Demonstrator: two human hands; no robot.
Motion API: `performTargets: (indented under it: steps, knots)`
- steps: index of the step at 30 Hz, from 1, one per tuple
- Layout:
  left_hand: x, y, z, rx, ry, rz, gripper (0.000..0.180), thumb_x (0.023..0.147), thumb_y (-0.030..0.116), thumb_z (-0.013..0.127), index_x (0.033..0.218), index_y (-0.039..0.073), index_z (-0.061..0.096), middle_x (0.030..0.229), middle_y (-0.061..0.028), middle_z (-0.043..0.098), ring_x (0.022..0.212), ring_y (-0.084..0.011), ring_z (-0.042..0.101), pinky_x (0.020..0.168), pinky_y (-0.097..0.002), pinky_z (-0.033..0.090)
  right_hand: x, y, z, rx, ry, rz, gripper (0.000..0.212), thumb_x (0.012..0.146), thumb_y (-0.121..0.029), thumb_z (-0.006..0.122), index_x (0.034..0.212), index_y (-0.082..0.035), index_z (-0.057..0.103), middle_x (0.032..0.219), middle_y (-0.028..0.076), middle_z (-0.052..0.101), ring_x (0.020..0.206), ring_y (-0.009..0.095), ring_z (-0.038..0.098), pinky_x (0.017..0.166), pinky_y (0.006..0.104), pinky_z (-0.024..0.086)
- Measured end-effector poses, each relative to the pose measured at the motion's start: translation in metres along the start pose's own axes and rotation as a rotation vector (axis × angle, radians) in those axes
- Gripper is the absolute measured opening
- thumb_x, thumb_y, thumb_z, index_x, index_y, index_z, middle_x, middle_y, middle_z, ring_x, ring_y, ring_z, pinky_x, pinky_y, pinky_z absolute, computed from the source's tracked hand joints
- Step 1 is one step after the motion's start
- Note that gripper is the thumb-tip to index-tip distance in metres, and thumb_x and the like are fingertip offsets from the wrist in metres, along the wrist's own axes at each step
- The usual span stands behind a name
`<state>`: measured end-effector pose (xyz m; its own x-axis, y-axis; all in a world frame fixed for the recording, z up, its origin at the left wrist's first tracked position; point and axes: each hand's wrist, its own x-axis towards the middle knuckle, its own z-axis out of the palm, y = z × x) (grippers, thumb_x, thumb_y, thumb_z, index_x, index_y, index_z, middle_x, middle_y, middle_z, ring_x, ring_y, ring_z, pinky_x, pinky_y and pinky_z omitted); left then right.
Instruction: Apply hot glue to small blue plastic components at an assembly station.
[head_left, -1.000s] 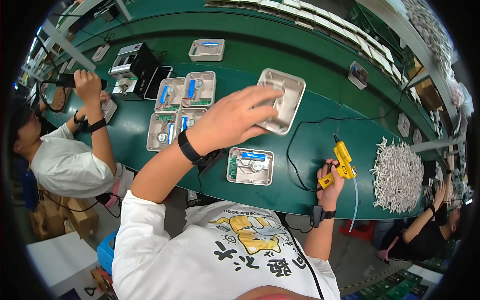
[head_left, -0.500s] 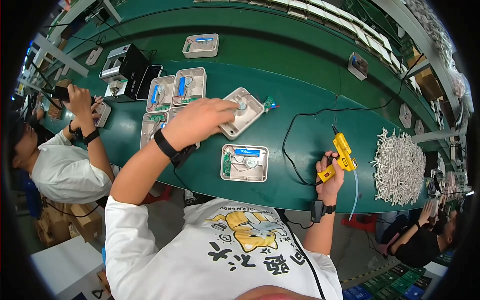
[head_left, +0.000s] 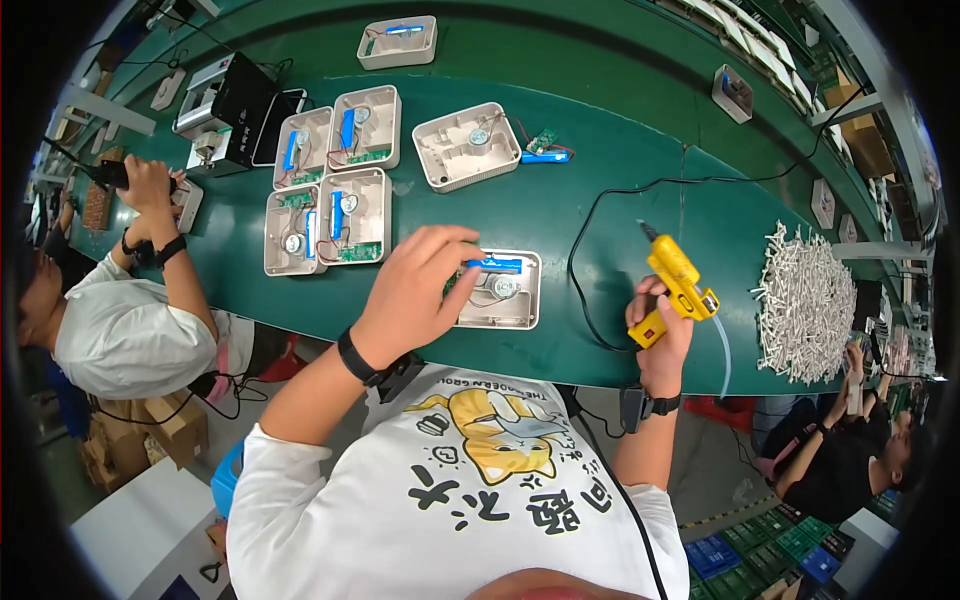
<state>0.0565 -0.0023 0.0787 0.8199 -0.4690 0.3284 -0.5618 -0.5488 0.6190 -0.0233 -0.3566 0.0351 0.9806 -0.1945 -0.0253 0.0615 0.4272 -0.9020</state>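
Observation:
My left hand (head_left: 420, 295) is open, its thumb and fingers apart over the left end of a nearby white plastic casing (head_left: 536, 295); whether it touches is unclear. This casing contains a blue battery (head_left: 500, 266) and a round speaker (head_left: 504, 287); the hand covers its left side. In my right hand (head_left: 660, 340) is a yellow glue gun (head_left: 674, 264), nozzle up and to the left, a pale glue stick (head_left: 725, 350) trailing from its back. Farther off lies another casing (head_left: 447, 152), its circuit board (head_left: 543, 140) and blue battery (head_left: 548, 157) lying outside it on wires.
Several filled casings (head_left: 372, 215) are grouped at the left, near a black machine (head_left: 240, 110). A black cable (head_left: 575, 240) loops across the green table. At the right is a heap of small white parts (head_left: 805, 300). Co-workers (head_left: 140, 330) sit on both sides.
My left hand has let go of the farther casing and come back toward me over the nearer one. The farther casing now lies turned, its battery in plain sight. The right hand keeps the glue gun.

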Motion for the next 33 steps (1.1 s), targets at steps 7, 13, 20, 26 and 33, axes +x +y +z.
performTargets:
  steps: [7, 13, 20, 26, 33]
  knots:
    - [-0.015, -0.023, 0.029, -0.265, 0.085, -0.328, 0.025, 0.096, 0.011, 0.075, 0.120, 0.006, 0.075, 0.114, -0.0115, 0.074, 0.105, -0.0321, 0.066, 0.093, -0.0413, 0.052, -0.016, -0.010, 0.066, -0.528, -0.191, 0.268, 0.031, 0.103, -0.015, 0.071, 0.131, -0.001, 0.068, 0.106, 0.007, 0.076, 0.080, 0.010, 0.066, 0.067, 0.0268, 0.054]
    - [-0.015, -0.029, 0.030, -0.297, 0.087, -0.308, 0.019, 0.094, 0.011, 0.077, 0.113, 0.008, 0.080, 0.107, -0.0086, 0.076, 0.101, -0.0302, 0.064, 0.092, -0.0394, 0.051, -0.014, -0.007, 0.081, -0.769, -0.185, 0.370, 0.032, 0.103, -0.019, 0.075, 0.129, -0.001, 0.071, 0.101, 0.004, 0.076, 0.082, 0.007, 0.067, 0.068, 0.0240, 0.053]
    - [-0.013, -0.028, 0.030, -0.302, 0.081, -0.333, 0.019, 0.093, 0.011, 0.077, 0.112, 0.008, 0.080, 0.104, -0.0080, 0.076, 0.101, -0.0296, 0.063, 0.092, -0.0398, 0.051, -0.007, -0.009, 0.093, -0.778, -0.140, 0.307, 0.032, 0.102, -0.017, 0.077, 0.129, 0.000, 0.072, 0.094, 0.001, 0.074, 0.082, 0.006, 0.064, 0.071, 0.0258, 0.053]
    - [-0.012, -0.029, 0.031, -0.310, 0.067, -0.347, 0.018, 0.093, 0.010, 0.077, 0.111, 0.008, 0.080, 0.101, -0.0076, 0.075, 0.099, -0.0289, 0.062, 0.091, -0.0393, 0.051, -0.013, -0.019, 0.088, -0.855, -0.133, 0.333, 0.033, 0.100, -0.015, 0.078, 0.127, 0.003, 0.073, 0.094, 0.000, 0.072, 0.083, 0.007, 0.063, 0.072, 0.0256, 0.052]
    - [-0.012, -0.034, 0.029, -0.314, 0.046, -0.327, 0.021, 0.093, 0.006, 0.077, 0.114, 0.007, 0.079, 0.105, -0.0065, 0.075, 0.099, -0.0245, 0.060, 0.091, -0.0353, 0.050, -0.025, -0.015, 0.081, -0.809, -0.153, 0.415, 0.030, 0.100, -0.009, 0.078, 0.125, 0.004, 0.071, 0.101, 0.001, 0.073, 0.088, 0.007, 0.065, 0.075, 0.0250, 0.053]
